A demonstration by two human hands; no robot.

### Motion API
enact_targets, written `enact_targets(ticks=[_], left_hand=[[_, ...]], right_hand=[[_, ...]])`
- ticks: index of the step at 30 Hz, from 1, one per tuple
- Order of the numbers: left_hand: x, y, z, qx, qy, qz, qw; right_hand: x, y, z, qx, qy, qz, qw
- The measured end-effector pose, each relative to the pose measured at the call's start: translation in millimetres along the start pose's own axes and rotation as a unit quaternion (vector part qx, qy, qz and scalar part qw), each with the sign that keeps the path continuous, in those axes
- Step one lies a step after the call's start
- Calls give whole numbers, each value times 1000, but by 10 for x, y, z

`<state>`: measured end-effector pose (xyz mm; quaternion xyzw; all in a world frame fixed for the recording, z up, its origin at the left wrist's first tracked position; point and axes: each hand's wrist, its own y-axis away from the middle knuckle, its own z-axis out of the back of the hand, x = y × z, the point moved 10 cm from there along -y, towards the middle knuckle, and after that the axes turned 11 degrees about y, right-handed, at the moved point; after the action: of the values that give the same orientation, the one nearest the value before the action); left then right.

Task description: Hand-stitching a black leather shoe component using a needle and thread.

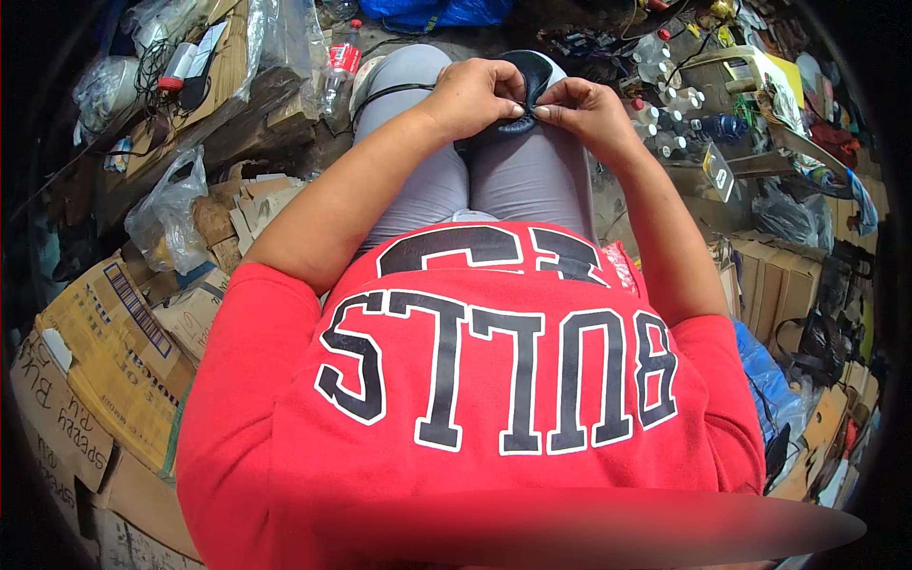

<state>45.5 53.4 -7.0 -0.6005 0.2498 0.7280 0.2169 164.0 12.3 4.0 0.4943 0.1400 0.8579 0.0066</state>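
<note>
On top of my right knee lies a dark, leather-like piece with a curved edge, possibly a shoe upper. My left hand pinches its left edge between thumb and bent fingers. From the other side my right hand is closed on the same piece, thumb and forefinger pressed together close to the left thumb. The fingertips nearly meet, and any small item between them is too small to make out. A thin black strap runs across my left knee.
A clear plastic bottle with a red cap stands beyond my left knee. Several small bottles crowd beside a cluttered workbench at right. Cardboard boxes and a plastic bag lie at left; a blue bag is at lower right.
</note>
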Motion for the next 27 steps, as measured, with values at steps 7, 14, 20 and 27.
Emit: enact_targets(ticks=[7, 14, 20, 27], left_hand=[[-419, 175, 286, -60, -228, -138, 962], [-405, 157, 97, 30, -237, -40, 970], [-368, 82, -39, 75, -219, -98, 968], [-414, 29, -130, 111, -257, -112, 953]], right_hand=[[-91, -18, 232, 12, 14, 35, 999], [-7, 142, 246, -11, 87, 72, 994], [82, 240, 666, 29, -35, 77, 996], [216, 17, 999, -211, 320, 129, 915]])
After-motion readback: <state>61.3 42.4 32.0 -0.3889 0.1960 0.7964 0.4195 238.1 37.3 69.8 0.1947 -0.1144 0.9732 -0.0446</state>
